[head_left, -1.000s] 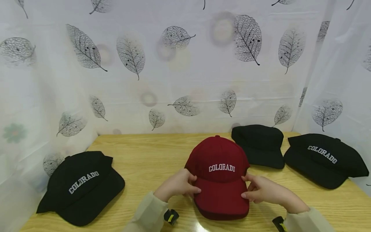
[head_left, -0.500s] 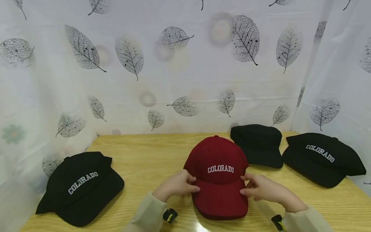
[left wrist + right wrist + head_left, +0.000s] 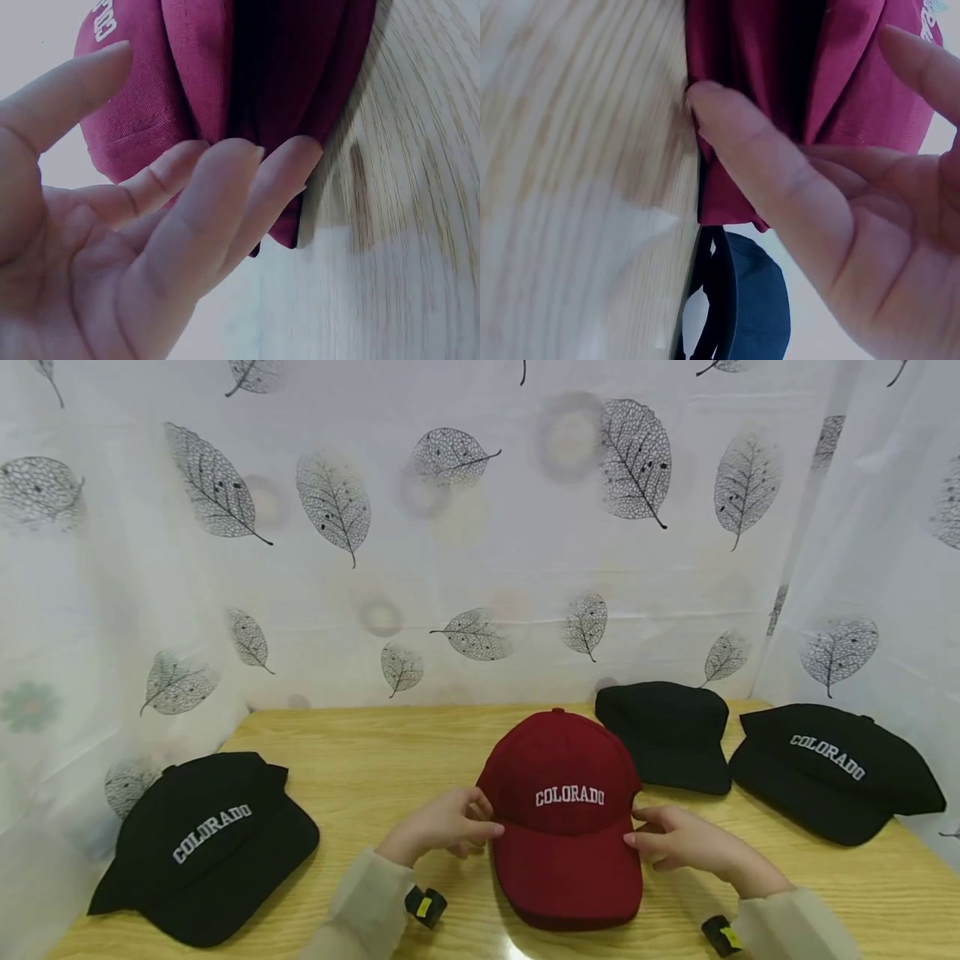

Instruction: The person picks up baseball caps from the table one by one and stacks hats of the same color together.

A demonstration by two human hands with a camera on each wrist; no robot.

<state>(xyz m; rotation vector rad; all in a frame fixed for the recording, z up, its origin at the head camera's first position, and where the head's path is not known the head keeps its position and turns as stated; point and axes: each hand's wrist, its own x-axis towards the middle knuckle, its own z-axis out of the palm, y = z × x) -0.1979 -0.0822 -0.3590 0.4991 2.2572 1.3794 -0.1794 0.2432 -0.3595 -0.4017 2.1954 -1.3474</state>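
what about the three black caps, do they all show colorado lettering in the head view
No, the middle black cap, behind the red cap, shows no lettering, unlike the left cap and right cap.

Wht. caps. "COLORADO" faces me on red cap, far-L blk. cap, far-R blk. cap.

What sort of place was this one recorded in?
Probably a makeshift recording booth: leaf-print curtains on three sides of a wood-grain table, where a red cap and three black caps sit.
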